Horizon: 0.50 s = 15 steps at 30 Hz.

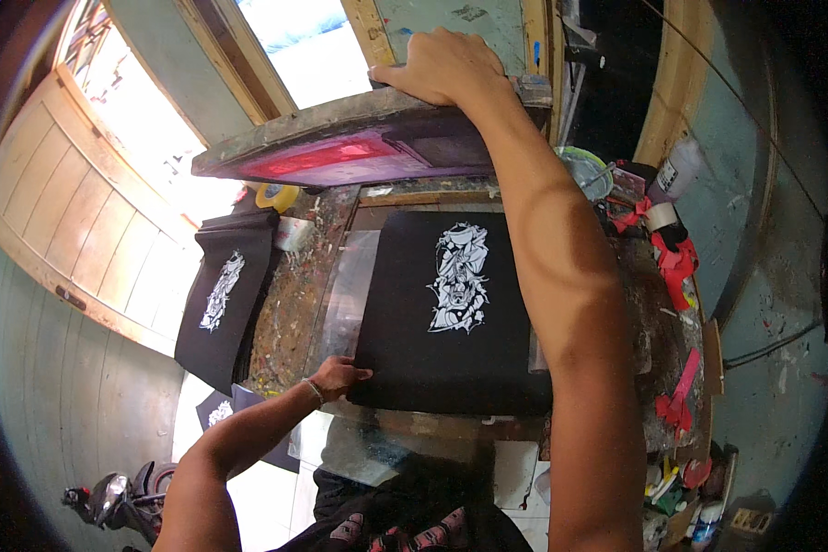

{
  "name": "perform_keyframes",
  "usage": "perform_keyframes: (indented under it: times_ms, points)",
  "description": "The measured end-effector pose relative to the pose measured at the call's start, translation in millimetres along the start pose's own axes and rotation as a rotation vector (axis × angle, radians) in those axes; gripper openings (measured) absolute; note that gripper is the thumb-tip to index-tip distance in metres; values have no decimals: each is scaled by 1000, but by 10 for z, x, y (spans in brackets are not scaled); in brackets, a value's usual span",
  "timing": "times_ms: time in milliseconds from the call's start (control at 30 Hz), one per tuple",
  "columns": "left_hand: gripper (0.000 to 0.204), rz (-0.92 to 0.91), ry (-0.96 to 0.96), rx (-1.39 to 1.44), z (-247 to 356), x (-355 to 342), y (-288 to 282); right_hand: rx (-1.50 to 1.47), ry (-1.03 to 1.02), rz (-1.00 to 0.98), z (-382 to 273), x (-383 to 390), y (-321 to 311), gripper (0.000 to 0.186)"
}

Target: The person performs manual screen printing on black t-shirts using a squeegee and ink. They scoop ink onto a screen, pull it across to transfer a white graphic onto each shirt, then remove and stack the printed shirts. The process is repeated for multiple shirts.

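Observation:
A black fabric panel [405, 359] with a white and grey printed figure lies flat on the worktable [285, 317] in front of me. At its near left corner, my left hand [339, 377] pinches the edge. My right arm stretches across the panel's right side and hides part of it. Up at the far side, my right hand [451, 69] is wrapped over the top edge of a screen printing frame [340, 152]. That frame stands tilted up behind the panel, its underside stained pink and purple.
A stack of black printed panels [221, 294] hangs over the table's left edge. Yellow tape [277, 196] sits behind it. At the far right are a tub [584, 173], a plastic bottle [676, 170] and red tape scraps [676, 396]. A wooden door [83, 212] stands at the left.

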<state>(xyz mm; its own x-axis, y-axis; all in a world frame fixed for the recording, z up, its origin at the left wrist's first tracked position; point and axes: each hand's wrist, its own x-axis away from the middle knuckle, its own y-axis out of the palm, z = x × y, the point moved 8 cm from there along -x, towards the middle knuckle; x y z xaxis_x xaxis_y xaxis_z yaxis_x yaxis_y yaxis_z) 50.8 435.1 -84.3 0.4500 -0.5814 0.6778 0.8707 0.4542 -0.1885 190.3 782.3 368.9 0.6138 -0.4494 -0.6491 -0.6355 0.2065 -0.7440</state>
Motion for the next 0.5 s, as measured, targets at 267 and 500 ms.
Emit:
perform_keyframes:
  times_ms: [267,500]
  points:
    - [36,-44,-11,-126,45,189,48,46,59,-48,37,13,36,74]
    - [47,9,45,-348,14,136,-175,113,81,-100,22,-20,76,77]
